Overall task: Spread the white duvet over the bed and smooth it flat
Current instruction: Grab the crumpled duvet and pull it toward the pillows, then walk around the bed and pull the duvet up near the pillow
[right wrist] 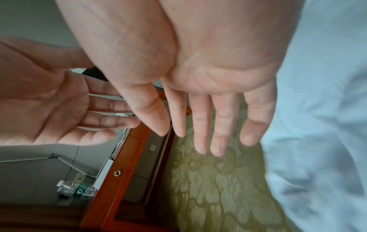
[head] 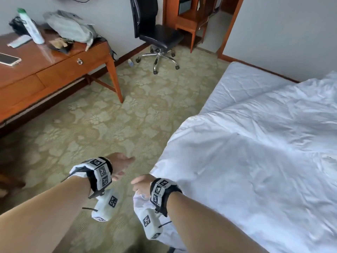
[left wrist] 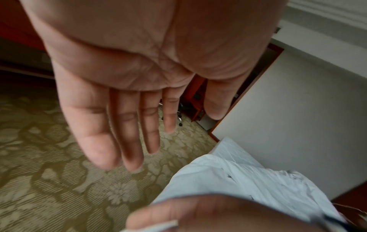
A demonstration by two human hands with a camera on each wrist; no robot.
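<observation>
The white duvet (head: 255, 161) lies wrinkled over the bed on the right, its near edge hanging down the side; it also shows in the left wrist view (left wrist: 248, 183) and the right wrist view (right wrist: 321, 109). The bare mattress sheet (head: 246, 84) shows at the far end. My left hand (head: 120, 167) hovers over the carpet left of the bed, fingers (left wrist: 127, 133) straight and empty. My right hand (head: 142, 185) is just off the duvet's hanging edge, fingers (right wrist: 222, 125) straight and holding nothing.
A wooden desk (head: 54, 70) with a bottle (head: 31, 26), a phone (head: 9, 59) and a grey bag (head: 69, 26) stands at the left. A black office chair (head: 156, 33) is at the back. Patterned carpet (head: 109, 125) lies between desk and bed.
</observation>
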